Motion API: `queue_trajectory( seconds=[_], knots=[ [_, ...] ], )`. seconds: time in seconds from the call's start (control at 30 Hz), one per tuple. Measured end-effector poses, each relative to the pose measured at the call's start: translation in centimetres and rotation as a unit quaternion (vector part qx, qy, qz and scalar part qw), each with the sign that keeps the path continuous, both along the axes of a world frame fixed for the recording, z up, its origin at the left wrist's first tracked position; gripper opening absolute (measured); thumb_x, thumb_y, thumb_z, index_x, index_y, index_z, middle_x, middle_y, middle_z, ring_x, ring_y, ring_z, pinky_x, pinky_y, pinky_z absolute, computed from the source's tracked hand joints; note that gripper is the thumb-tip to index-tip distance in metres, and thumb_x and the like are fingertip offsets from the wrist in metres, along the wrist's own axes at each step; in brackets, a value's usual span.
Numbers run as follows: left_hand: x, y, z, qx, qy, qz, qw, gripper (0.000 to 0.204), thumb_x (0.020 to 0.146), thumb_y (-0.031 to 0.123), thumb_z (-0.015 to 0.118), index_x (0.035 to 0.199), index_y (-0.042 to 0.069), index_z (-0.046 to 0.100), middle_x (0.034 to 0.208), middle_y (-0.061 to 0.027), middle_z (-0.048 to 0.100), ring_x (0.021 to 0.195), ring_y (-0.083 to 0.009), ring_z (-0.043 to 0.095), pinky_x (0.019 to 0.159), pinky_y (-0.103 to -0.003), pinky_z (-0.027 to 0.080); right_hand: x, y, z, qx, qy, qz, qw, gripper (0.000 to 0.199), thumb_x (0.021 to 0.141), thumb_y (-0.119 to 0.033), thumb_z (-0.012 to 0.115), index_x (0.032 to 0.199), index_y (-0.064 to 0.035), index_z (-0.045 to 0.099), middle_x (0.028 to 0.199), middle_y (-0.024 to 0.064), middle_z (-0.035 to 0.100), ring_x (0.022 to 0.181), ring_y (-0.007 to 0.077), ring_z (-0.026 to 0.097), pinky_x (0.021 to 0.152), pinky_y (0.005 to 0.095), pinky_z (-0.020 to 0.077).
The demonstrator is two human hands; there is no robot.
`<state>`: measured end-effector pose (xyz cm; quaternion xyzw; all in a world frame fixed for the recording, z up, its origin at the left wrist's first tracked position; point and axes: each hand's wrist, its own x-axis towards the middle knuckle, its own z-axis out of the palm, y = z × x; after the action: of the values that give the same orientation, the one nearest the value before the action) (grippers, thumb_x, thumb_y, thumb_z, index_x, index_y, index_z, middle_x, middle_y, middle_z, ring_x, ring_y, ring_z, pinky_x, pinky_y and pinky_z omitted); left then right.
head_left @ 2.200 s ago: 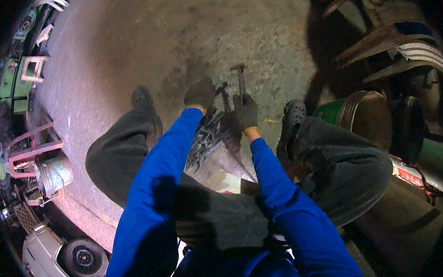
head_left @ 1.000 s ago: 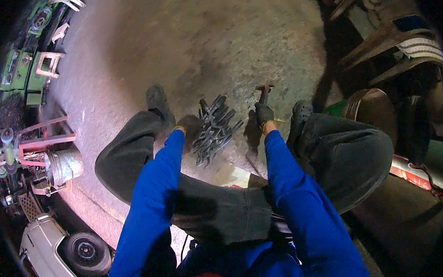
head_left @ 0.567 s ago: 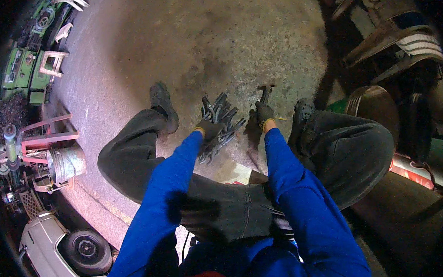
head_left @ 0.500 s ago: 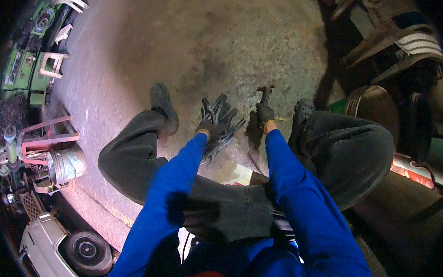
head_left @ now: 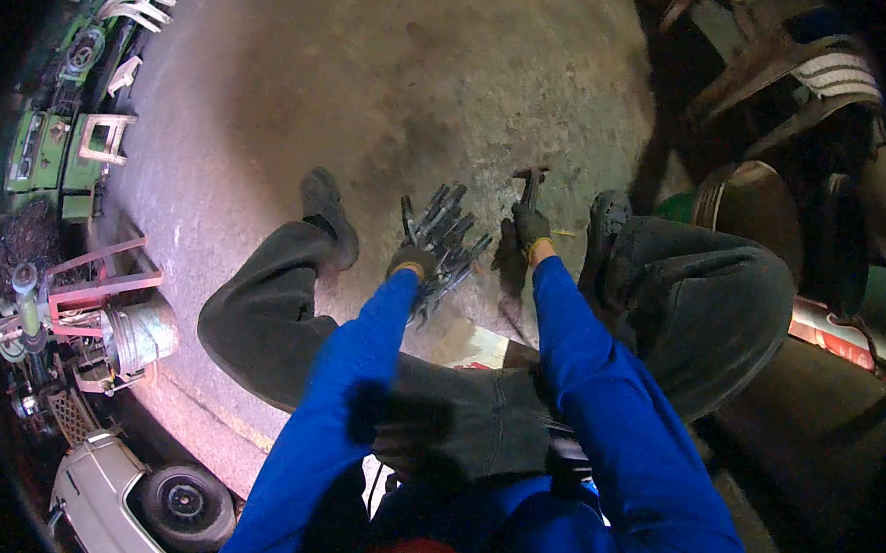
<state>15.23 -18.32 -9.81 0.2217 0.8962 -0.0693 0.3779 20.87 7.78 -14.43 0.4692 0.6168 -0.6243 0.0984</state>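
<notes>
My right hand (head_left: 532, 224), in a dark glove with a yellowish cuff, is closed round the handle of a hammer (head_left: 531, 179). The hammer's head points away from me, just above the concrete floor. Between my feet lies a heap of short dark metal pieces (head_left: 452, 223), bar-like and pointing several ways. At the near left side of that heap is my gloved left hand (head_left: 411, 259), touching the pieces. Its fingers blend into the dark metal, so whether it grips one is hidden.
Pale cardboard or paper (head_left: 481, 347) lies close to my lap. A thin yellowish stick (head_left: 564, 232) is by my right shoe. To the left stand a metal bucket (head_left: 139, 336), a red frame (head_left: 101, 294), white stools and green machinery. Chairs and a round drum (head_left: 752, 208) stand right.
My left hand has drawn back slightly toward me at the heap's edge. The hammer has shifted only a little, still in my right hand. The view has tilted slightly.
</notes>
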Motion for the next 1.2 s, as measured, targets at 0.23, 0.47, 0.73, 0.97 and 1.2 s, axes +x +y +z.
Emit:
queue_trajectory(
  seconds=[0.23,0.47,0.73,0.97,1.2],
  knots=[
    [-4.4,1.4,-0.9,0.049,-0.047,0.248,0.966,0.067,0.102,0.054,0.04,0.136,0.004,0.068,0.147,-0.0234,0.06,0.137,-0.0439,0.057,0.113,-0.052,0.044,0.6,6.0,-7.4,0.028,0.067,-0.042,0.997,0.022,0.094,-0.029,0.065,0.091,-0.0075,0.07,0.07,0.0128,0.066,0.053,0.0273,0.062,0.051,0.0451,0.0476],
    [-5.7,-4.9,1.2,0.024,0.047,0.259,0.964,0.076,0.102,0.065,0.034,0.135,0.006,0.068,0.141,-0.0303,0.061,0.133,-0.0467,0.058,0.113,-0.054,0.043,-0.8,-1.8,-2.3,-0.18,0.047,-0.12,0.975,0.021,0.092,-0.03,0.067,0.088,-0.0093,0.068,0.067,0.0092,0.065,0.049,0.0247,0.059,0.048,0.0439,0.0451],
    [-5.6,-0.6,7.8,0.049,0.082,0.038,0.995,0.045,0.108,0.03,0.04,0.141,0.006,0.059,0.143,-0.0244,0.062,0.124,-0.0459,0.062,0.106,-0.056,0.048,1.0,2.9,-8.4,0.189,0.101,0.122,0.969,0.032,0.093,-0.037,0.067,0.087,-0.0054,0.071,0.068,0.0097,0.067,0.055,0.0222,0.064,0.053,0.0429,0.0479],
    [-0.1,-10.8,-0.6,-0.003,-0.093,-0.152,0.984,0.047,0.096,0.035,0.06,0.135,0.009,0.066,0.135,-0.021,0.068,0.119,-0.0424,0.067,0.1,-0.052,0.054,-0.7,-0.9,-3.9,-0.131,0.027,-0.092,0.987,0.034,0.094,-0.038,0.067,0.085,-0.0057,0.071,0.064,0.0094,0.066,0.054,0.0247,0.064,0.055,0.0436,0.0487],
    [-0.1,-12.5,-2.0,-0.1,-0.128,0.066,0.984,0.049,0.084,0.042,0.072,0.119,0.009,0.078,0.124,-0.0199,0.075,0.113,-0.0391,0.073,0.097,-0.049,0.057,-0.6,-1.9,-3.8,-0.236,0.025,-0.12,0.964,0.032,0.092,-0.036,0.067,0.083,-0.0062,0.07,0.063,0.0092,0.066,0.054,0.0249,0.065,0.055,0.044,0.0486]
  ],
)
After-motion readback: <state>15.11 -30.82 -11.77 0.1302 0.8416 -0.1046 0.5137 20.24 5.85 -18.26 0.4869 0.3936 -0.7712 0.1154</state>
